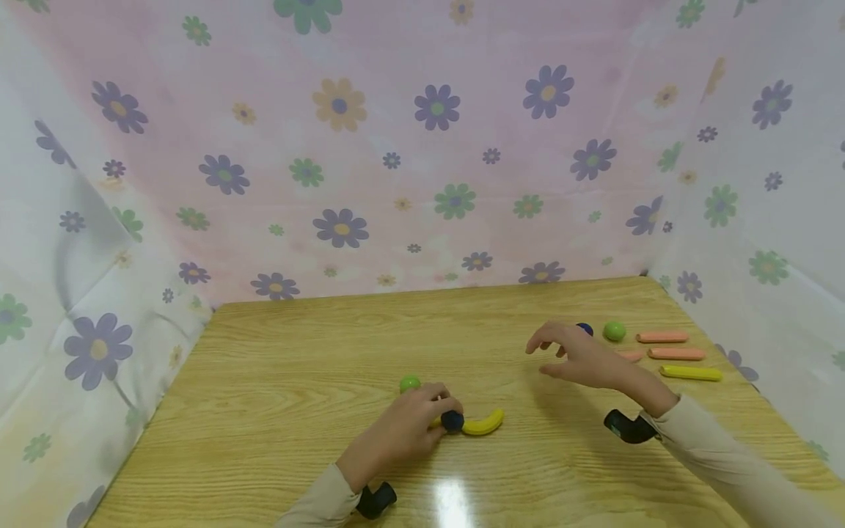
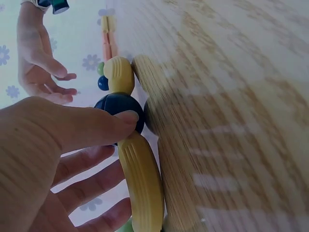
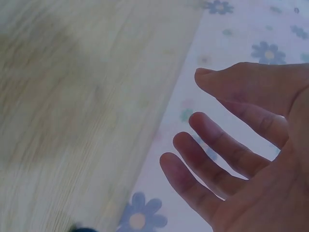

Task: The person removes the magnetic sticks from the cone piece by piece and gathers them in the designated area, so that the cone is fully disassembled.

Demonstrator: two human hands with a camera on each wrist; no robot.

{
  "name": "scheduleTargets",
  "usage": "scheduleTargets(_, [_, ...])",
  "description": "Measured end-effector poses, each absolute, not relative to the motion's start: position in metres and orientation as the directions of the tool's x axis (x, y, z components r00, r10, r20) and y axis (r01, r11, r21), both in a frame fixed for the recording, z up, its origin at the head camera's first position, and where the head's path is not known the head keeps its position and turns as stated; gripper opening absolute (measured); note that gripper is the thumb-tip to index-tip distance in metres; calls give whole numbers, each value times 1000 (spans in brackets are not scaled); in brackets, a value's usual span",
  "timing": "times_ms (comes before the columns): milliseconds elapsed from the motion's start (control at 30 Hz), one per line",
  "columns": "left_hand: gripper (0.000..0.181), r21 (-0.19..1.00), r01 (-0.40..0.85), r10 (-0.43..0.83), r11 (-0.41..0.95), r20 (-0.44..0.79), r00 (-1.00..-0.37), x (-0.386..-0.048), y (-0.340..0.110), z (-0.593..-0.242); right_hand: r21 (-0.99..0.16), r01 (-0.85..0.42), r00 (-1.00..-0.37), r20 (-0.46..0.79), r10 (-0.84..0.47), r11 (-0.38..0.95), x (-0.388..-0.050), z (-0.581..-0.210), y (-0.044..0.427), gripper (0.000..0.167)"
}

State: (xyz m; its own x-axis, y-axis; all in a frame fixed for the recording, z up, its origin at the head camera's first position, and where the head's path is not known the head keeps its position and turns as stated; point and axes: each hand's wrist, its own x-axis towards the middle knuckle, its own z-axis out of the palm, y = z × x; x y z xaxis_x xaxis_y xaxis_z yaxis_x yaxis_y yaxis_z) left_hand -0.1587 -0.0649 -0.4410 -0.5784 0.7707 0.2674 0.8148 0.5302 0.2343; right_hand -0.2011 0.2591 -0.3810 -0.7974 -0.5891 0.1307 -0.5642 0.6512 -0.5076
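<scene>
My left hand (image 1: pixel 416 422) pinches a dark blue ball (image 2: pixel 113 104), with the thumb laid on its near side. The ball sits between two yellow banana-shaped pieces; one banana (image 1: pixel 484 424) reaches to the right of it, and the other yellow banana piece (image 2: pixel 142 183) runs beside the fingers. Partly covered by this hand, a green ball (image 1: pixel 410 383) lies behind it. My right hand (image 1: pixel 581 358) hovers over the table with fingers spread and loosely bent, holding nothing.
Right of and behind the right hand lie another dark blue ball (image 1: pixel 584 328), a green ball (image 1: pixel 615 331), several peach-coloured sticks (image 1: pixel 662 337) and a yellow stick (image 1: pixel 690 373). Flower-patterned cloth (image 1: pixel 396 183) walls the wooden table (image 1: pixel 297 352) at the back and sides.
</scene>
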Motion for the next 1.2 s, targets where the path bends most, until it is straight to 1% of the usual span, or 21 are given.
scheduleTargets(167, [31, 195, 818, 772, 542, 270, -576, -159, -67, -441, -517, -594, -760, 109, -641, 616, -190, -383, 241, 24])
scheduleTargets(267, [35, 133, 825, 781, 549, 272, -563, -158, -69, -440, -519, -607, -742, 101, -663, 601, -184, -385, 231, 23])
scheduleTargets(400, [40, 36, 840, 799, 541, 290, -527, -158, -73, -439, -528, -619, -724, 97, -683, 581, -179, -389, 220, 26])
scheduleTargets(467, [40, 17, 842, 801, 539, 299, -519, -160, -75, -439, -541, -625, -712, 100, -695, 563, -176, -391, 216, 27])
scheduleTargets(667, [39, 32, 854, 810, 519, 301, -503, -168, -83, -442, -582, -636, -678, 109, -727, 506, -168, -403, 201, 24])
scheduleTargets(800, [39, 2, 865, 826, 502, 297, -480, -173, -85, -446, -592, -651, -657, 126, -744, 475, -162, -412, 192, 26])
scheduleTargets(933, [42, -19, 859, 827, 511, 285, -485, -173, -85, -447, -562, -676, -650, 149, -745, 477, -158, -420, 184, 28])
scheduleTargets(1200, [51, -120, 834, 828, 538, 260, -497, -166, -83, -443, -525, -672, -690, 186, -700, 522, -158, -435, 178, 29])
